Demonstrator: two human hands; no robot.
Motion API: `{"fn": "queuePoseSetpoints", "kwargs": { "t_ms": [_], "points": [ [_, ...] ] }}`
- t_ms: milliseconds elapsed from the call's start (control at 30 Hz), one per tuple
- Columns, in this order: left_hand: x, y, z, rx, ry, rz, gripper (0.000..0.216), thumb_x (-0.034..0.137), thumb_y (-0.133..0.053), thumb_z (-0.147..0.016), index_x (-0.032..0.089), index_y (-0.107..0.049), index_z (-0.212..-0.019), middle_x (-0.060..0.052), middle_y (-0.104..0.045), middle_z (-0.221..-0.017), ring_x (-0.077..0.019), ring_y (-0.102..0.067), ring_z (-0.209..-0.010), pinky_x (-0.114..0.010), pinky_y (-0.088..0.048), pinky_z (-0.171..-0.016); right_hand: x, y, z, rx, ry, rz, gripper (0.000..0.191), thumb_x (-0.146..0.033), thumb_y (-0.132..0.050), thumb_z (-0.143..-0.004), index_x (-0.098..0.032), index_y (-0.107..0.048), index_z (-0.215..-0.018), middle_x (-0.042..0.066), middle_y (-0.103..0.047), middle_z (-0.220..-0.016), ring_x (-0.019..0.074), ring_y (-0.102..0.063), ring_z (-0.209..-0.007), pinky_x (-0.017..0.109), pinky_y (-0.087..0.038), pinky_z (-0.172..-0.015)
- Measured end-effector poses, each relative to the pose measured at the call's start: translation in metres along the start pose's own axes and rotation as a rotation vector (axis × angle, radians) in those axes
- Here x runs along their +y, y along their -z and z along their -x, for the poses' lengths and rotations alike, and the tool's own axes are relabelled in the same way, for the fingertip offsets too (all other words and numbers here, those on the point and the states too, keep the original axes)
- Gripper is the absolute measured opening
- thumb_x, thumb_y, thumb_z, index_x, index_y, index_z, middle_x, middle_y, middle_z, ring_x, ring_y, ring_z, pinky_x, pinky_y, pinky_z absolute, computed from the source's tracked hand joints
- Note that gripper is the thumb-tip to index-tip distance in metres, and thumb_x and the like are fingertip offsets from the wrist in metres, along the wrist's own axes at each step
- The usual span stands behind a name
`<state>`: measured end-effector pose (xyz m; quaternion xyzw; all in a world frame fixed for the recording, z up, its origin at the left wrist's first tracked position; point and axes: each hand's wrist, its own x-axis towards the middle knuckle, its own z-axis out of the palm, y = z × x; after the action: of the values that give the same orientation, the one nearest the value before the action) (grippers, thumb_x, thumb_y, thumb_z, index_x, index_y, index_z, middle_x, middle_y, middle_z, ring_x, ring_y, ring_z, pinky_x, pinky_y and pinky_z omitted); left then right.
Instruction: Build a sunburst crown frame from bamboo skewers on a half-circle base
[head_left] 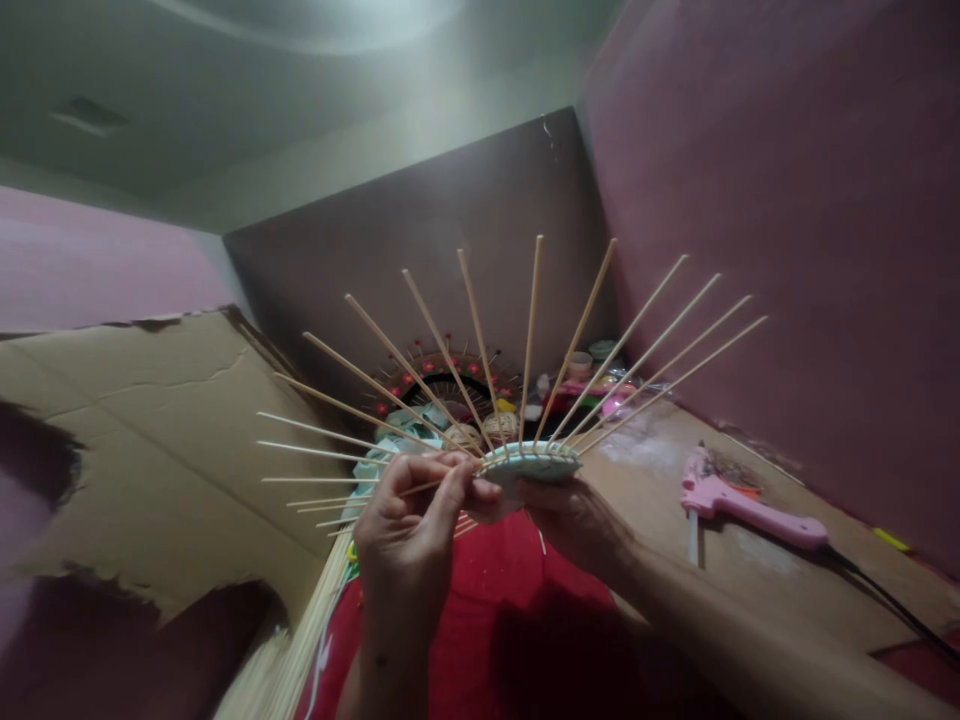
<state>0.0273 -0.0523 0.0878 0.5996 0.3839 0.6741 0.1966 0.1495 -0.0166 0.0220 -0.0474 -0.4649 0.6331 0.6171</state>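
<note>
A round pale-green base [531,466] is held up in front of me, tilted so that I see it nearly edge-on. Many thin wooden sticks [534,340] fan outward from its rim like rays, up and to both sides. My right hand [559,505] grips the base from below on its right side. At the left rim, my left hand [416,500] is closed, with thumb and fingertips pinching a thin stick beside the base. Its hand and fingers partly cover the sticks on that side.
A pink glue gun [750,505] with a cord lies on a wooden board [765,590] at right. Torn cardboard [172,440] stands at left, above a bundle of long sticks [300,610]. Red cloth [495,600] lies below; a stick-rayed decoration [409,378] stands behind.
</note>
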Motion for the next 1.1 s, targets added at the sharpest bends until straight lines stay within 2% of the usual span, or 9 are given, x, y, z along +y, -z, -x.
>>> {"fn": "queuePoseSetpoints", "kwargs": {
  "t_ms": [100,300,600,767,1000,1100],
  "points": [
    [0.002,0.0,0.002,-0.026,0.013,0.003,0.015,0.023,-0.071,-0.071,0.015,-0.059,-0.065,-0.003,-0.069,-0.062,-0.0177,-0.069,-0.063,-0.026,-0.059,-0.057,0.001,0.0,0.0,0.025,0.014,-0.03,0.022,-0.021,-0.066,-0.07,-0.021,-0.073,-0.091,0.001,-0.073,-0.093,0.0216,-0.062,-0.093,0.033,-0.045,-0.088],
    [0.009,-0.009,0.011,0.094,-0.042,0.033,0.012,0.018,-0.069,-0.072,0.015,-0.059,-0.067,-0.002,-0.07,-0.067,-0.017,-0.07,-0.063,-0.025,-0.059,-0.059,0.001,-0.002,-0.001,0.045,-0.006,-0.024,0.022,-0.023,-0.067,-0.071,-0.02,-0.072,-0.092,0.002,-0.072,-0.096,0.0209,-0.062,-0.093,0.032,-0.045,-0.088],
    [-0.002,-0.012,0.009,0.082,-0.01,0.068,0.013,0.018,-0.071,-0.071,0.016,-0.059,-0.067,-0.001,-0.071,-0.065,-0.0165,-0.07,-0.073,-0.025,-0.058,-0.071,-0.001,-0.004,-0.002,-0.021,0.017,-0.037,0.021,-0.021,-0.063,-0.074,-0.02,-0.072,-0.094,0.001,-0.071,-0.093,0.0189,-0.061,-0.094,0.031,-0.045,-0.089],
    [-0.004,-0.01,0.009,0.102,-0.037,0.059,0.011,0.017,-0.07,-0.071,0.017,-0.06,-0.067,-0.001,-0.07,-0.062,-0.018,-0.069,-0.078,-0.034,-0.054,-0.085,-0.001,-0.004,-0.001,-0.025,0.005,-0.039,0.021,-0.024,-0.064,-0.074,-0.022,-0.072,-0.093,0.001,-0.071,-0.096,0.0193,-0.062,-0.096,0.032,-0.044,-0.092],
    [0.002,-0.014,0.013,0.12,-0.015,0.011,0.013,0.019,-0.069,-0.072,0.016,-0.058,-0.067,-0.002,-0.07,-0.064,-0.0183,-0.07,-0.075,-0.027,-0.059,-0.068,0.0,-0.002,0.0,-0.034,0.024,-0.011,0.022,-0.022,-0.061,-0.075,-0.024,-0.072,-0.094,0.0,-0.071,-0.093,0.0191,-0.062,-0.092,0.033,-0.045,-0.09],
    [0.003,-0.014,0.012,0.113,-0.02,-0.015,0.012,0.02,-0.069,-0.073,0.016,-0.058,-0.067,-0.001,-0.069,-0.061,-0.0181,-0.07,-0.072,-0.026,-0.059,-0.065,-0.004,-0.002,0.0,-0.018,0.011,0.018,0.021,-0.022,-0.061,-0.075,-0.025,-0.072,-0.093,-0.001,-0.071,-0.091,0.0182,-0.062,-0.089,0.034,-0.045,-0.091]
  ]
}}
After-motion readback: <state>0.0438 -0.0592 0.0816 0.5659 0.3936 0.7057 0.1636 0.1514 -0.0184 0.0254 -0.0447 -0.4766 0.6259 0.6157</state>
